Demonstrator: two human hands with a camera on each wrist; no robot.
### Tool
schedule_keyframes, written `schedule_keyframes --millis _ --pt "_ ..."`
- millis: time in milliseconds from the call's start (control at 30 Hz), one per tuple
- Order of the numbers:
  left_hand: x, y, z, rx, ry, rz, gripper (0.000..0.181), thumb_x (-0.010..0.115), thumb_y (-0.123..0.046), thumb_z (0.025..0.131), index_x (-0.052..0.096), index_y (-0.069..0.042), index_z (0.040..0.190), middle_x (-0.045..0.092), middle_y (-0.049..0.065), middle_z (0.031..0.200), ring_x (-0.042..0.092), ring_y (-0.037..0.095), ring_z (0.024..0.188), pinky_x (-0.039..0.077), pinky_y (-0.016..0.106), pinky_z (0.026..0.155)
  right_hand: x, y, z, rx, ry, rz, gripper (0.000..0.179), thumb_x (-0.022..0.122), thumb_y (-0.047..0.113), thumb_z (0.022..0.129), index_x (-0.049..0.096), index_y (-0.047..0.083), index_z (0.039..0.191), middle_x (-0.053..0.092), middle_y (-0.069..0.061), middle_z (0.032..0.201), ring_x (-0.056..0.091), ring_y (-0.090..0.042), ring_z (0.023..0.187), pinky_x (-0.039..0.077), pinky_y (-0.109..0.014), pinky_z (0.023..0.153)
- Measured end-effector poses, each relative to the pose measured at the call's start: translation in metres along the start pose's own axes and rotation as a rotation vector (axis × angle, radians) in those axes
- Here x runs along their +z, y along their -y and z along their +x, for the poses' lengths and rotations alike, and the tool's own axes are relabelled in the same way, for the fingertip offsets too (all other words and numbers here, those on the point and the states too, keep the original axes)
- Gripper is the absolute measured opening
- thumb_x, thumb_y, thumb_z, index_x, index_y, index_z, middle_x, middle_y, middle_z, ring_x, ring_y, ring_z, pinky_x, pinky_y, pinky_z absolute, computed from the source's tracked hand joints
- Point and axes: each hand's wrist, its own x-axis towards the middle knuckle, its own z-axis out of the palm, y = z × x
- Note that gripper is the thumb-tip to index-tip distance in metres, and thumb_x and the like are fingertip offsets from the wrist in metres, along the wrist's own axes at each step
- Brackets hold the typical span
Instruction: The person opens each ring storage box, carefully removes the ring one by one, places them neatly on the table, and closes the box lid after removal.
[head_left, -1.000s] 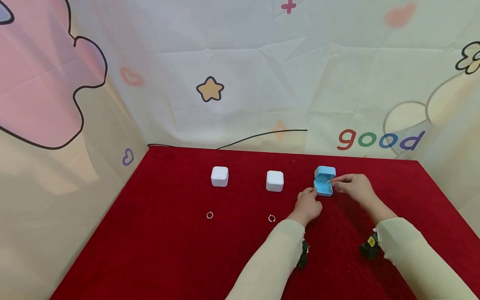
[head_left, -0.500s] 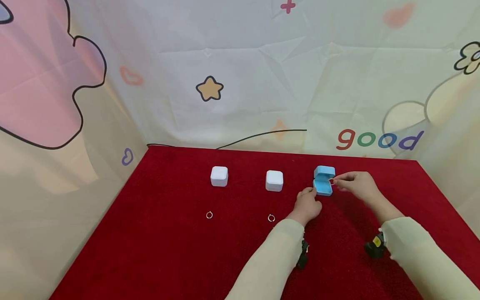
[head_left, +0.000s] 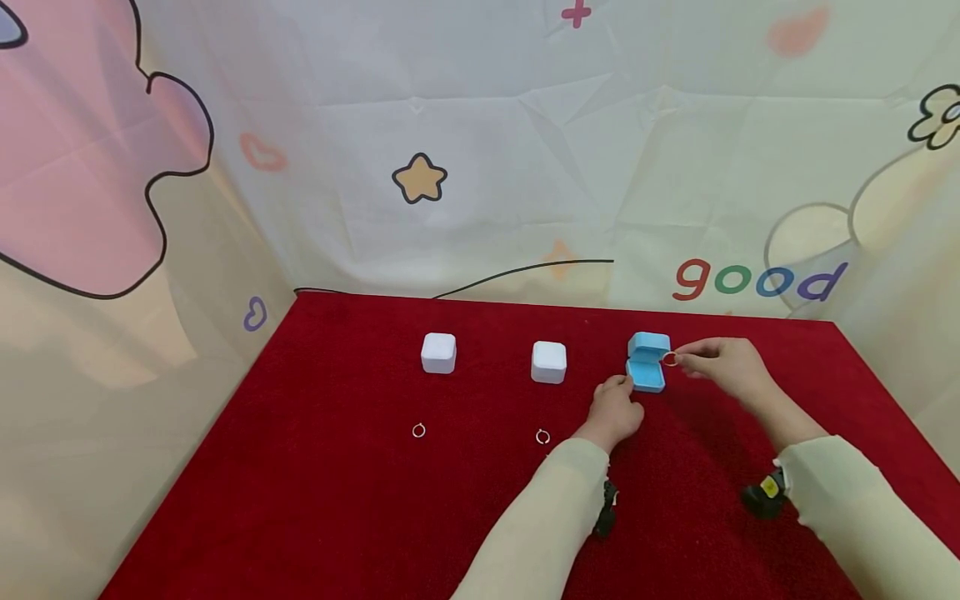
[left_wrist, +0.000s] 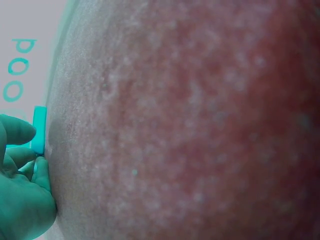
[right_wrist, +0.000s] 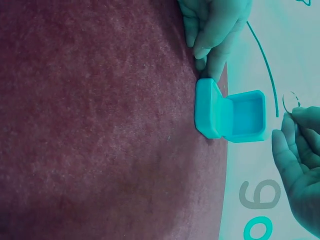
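Observation:
A light-blue ring box (head_left: 647, 377) stands with its lid raised on the red cloth, right of centre in the head view. My left hand (head_left: 613, 412) rests its fingertips against the box's left side. To the right of the box, my right hand (head_left: 726, 367) pinches a thin ring (head_left: 665, 354) between thumb and fingertips. The right wrist view shows this ring standing up from the fingertips, apart from the box, whose lid interior (right_wrist: 248, 114) faces that camera. In the left wrist view, the fingers partly cover the box (left_wrist: 39, 131).
Two white ring boxes (head_left: 438, 353) (head_left: 549, 362), both closed, stand in a row to the left of the blue one. A ring (head_left: 414, 431) lies in front of the left box, another ring (head_left: 537, 437) before the middle one. A printed curtain (head_left: 487, 125) hangs behind the table.
My right hand has drawn the ring out of the blue box, moving right and slightly up. The left hand stays at the box's left side, and the other boxes and rings have not moved.

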Motion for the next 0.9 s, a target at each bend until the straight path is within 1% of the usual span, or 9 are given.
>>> schedule_keyframes --millis 167,267,333,433,600,767,900 --pt "0.000 0.000 0.000 0.002 -0.003 -0.003 0.052 0.050 -0.013 0.102 0.047 -0.012 0.154 0.046 -0.003 0.158 0.041 0.018 0.145 0.042 0.026 0.116 -0.001 0.001 -0.004 -0.009 0.008 0.008 0.044 0.063 0.028 0.102 0.067 -0.008 0.127 0.077 -0.023 0.109 0.076 -0.024 0.091 0.060 -0.029 0.082" --pt "0.000 -0.001 0.000 0.000 -0.005 -0.007 0.052 0.051 -0.013 0.102 0.047 -0.012 0.154 0.046 -0.003 0.158 0.041 0.018 0.145 0.043 0.026 0.116 -0.001 0.001 -0.006 -0.012 0.012 0.006 0.044 0.064 0.029 0.102 0.067 -0.008 0.127 0.077 -0.023 0.108 0.076 -0.021 0.089 0.056 -0.021 0.077" --pt "0.001 -0.001 0.000 0.000 -0.005 -0.006 0.052 0.051 -0.013 0.102 0.047 -0.012 0.154 0.046 -0.003 0.158 0.041 0.018 0.145 0.043 0.026 0.116 -0.001 0.001 -0.008 -0.012 0.015 0.008 0.045 0.064 0.029 0.102 0.067 -0.008 0.126 0.077 -0.024 0.109 0.076 -0.021 0.088 0.055 -0.018 0.075" --pt "0.001 0.000 0.000 0.001 -0.006 -0.003 0.052 0.051 -0.013 0.102 0.047 -0.012 0.154 0.046 -0.003 0.158 0.041 0.018 0.145 0.043 0.026 0.116 -0.001 0.001 -0.010 -0.014 0.020 0.021 0.045 0.063 0.028 0.102 0.066 -0.009 0.127 0.076 -0.025 0.110 0.076 -0.020 0.088 0.055 -0.018 0.075" --pt "0.001 0.001 0.001 0.007 0.002 -0.005 0.052 0.050 -0.013 0.103 0.046 -0.011 0.154 0.046 -0.002 0.158 0.040 0.019 0.146 0.041 0.026 0.117 0.000 0.003 -0.014 -0.008 0.035 0.039 0.044 0.063 0.026 0.102 0.066 -0.009 0.127 0.076 -0.024 0.111 0.075 -0.018 0.087 0.058 -0.020 0.076" --pt "0.001 0.002 0.001 0.007 0.021 -0.017 0.052 0.048 -0.012 0.104 0.044 -0.010 0.155 0.044 -0.001 0.160 0.038 0.020 0.148 0.040 0.028 0.119 -0.001 0.003 -0.017 -0.017 0.050 0.036 0.045 0.064 0.026 0.102 0.065 -0.011 0.127 0.077 -0.023 0.108 0.075 -0.015 0.085 0.058 -0.019 0.074" --pt "-0.001 0.001 -0.001 0.001 0.022 -0.026 0.052 0.048 -0.012 0.104 0.044 -0.011 0.156 0.044 -0.002 0.160 0.039 0.020 0.147 0.042 0.028 0.118 -0.002 0.003 -0.019 -0.018 0.056 0.040 0.046 0.065 0.027 0.102 0.065 -0.011 0.127 0.077 -0.023 0.108 0.074 -0.010 0.083 0.057 -0.018 0.074"
